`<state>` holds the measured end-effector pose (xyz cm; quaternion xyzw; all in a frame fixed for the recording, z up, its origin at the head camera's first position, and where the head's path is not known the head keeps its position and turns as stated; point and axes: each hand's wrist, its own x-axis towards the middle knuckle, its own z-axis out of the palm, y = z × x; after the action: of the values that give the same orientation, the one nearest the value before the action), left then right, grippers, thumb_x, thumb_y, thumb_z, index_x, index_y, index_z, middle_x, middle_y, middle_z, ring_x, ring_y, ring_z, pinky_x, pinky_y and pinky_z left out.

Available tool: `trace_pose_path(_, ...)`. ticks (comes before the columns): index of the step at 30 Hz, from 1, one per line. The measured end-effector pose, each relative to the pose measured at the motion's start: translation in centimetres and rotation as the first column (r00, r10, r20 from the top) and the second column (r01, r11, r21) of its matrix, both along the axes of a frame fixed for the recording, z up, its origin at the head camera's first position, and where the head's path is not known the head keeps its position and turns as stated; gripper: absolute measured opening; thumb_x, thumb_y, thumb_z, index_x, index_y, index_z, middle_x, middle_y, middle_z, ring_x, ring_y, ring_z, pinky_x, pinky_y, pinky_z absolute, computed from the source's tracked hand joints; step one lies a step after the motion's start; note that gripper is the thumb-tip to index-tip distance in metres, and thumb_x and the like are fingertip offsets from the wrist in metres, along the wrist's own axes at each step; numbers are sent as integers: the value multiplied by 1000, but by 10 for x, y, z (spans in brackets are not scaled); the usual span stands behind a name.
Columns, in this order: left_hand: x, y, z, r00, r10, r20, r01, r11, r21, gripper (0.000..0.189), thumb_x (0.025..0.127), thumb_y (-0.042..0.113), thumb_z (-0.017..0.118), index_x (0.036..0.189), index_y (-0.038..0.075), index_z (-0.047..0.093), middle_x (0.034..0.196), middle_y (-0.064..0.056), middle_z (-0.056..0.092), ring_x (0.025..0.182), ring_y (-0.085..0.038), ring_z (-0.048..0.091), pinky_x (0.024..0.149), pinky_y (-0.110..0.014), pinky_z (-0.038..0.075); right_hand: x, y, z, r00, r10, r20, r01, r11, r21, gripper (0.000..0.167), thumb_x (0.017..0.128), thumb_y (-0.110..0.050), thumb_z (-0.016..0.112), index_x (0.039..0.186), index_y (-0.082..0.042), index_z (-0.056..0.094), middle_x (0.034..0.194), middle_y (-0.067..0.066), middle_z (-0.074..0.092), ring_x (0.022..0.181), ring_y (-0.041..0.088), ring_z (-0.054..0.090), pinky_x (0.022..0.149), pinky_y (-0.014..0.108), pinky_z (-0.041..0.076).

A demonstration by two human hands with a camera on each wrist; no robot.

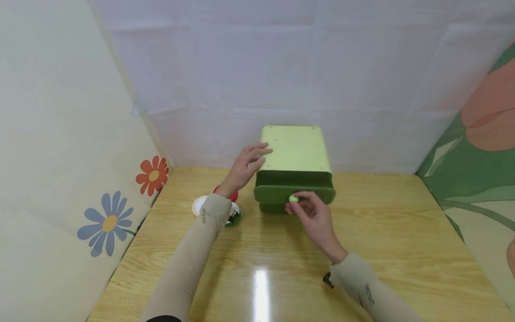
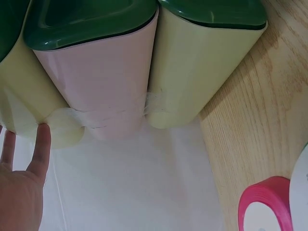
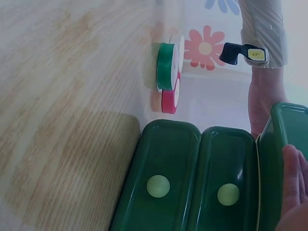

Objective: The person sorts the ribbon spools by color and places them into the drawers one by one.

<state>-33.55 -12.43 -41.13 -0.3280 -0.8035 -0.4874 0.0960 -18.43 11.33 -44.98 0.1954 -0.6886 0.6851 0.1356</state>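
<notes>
A small drawer cabinet (image 1: 295, 150) has a pale yellow-green top and dark green fronts. Its top drawer (image 1: 273, 194) is pulled partly out, leaving a gap behind the front. My right hand (image 1: 315, 219) pinches that drawer's round light-green knob (image 1: 294, 198) between thumb and fingers. Against the cabinet's upper left side my left hand (image 1: 243, 167) lies with fingers extended, the tips over the top edge. In the left wrist view, pale yellow and pink units (image 2: 96, 82) are stacked and joined by clear tape. The right wrist view shows two lower drawers (image 3: 168, 149), both closed, with round knobs.
Left of the cabinet stand several ribbon rolls: a red-pink roll (image 2: 264, 204), a white roll (image 1: 198, 205) and a green roll (image 3: 167, 66), partly behind my left wrist. A white sheet (image 1: 241, 67) hangs behind the wooden table (image 1: 382, 223); flower-printed panels (image 1: 108, 222) flank it.
</notes>
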Motion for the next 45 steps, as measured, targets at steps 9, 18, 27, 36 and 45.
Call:
trace_pose_path(9, 2, 1, 1, 1000, -2, -1, 2, 1000, 10, 37, 108, 23, 53, 142, 17, 64, 160, 2, 46, 150, -20, 35, 115, -52, 44, 10, 1, 0, 1000, 3, -5, -3, 999, 43, 21, 99, -1, 67, 119, 2, 63, 103, 23, 76, 90, 18, 77, 80, 42, 65)
trace_pose_path(18, 0, 0, 2, 1000, -4, -2, 4, 1000, 12, 36, 108, 22, 53, 142, 15, 64, 161, 1, 45, 149, -21, 35, 115, -53, 44, 21, 1, 0, 1000, 1, 1, -1, 998, 57, 20, 99, -1, 67, 118, 2, 63, 102, 22, 77, 90, 16, 77, 81, 36, 65)
trace_pose_path(27, 0, 0, 1, 1000, 2, 5, -2, 1000, 1, 37, 108, 25, 52, 143, 18, 64, 161, 3, 44, 150, -19, 34, 116, -52, 44, 33, 0, -3, 1000, -14, -10, 15, 997, 78, 19, 99, -2, 67, 117, 0, 65, 102, 19, 78, 90, 18, 78, 81, 34, 64)
trace_pose_path(36, 0, 0, 1, 1000, 1, 10, -1, 1000, 3, 37, 108, 24, 52, 143, 18, 64, 161, 3, 44, 150, -19, 34, 116, -52, 43, 44, 0, -3, 999, 11, -40, -9, 998, 67, 20, 97, 4, 66, 117, 2, 64, 101, 22, 77, 90, 21, 78, 79, 36, 65)
trace_pose_path(45, 0, 0, -1, 1000, 0, 9, 1, 1000, -13, 38, 109, 29, 51, 144, 20, 62, 161, 7, 43, 150, -16, 33, 116, -49, 44, 51, 1, -3, 998, 3, -61, 2, 996, 85, 20, 96, 6, 67, 115, 1, 64, 99, 19, 78, 88, 17, 78, 76, 35, 65)
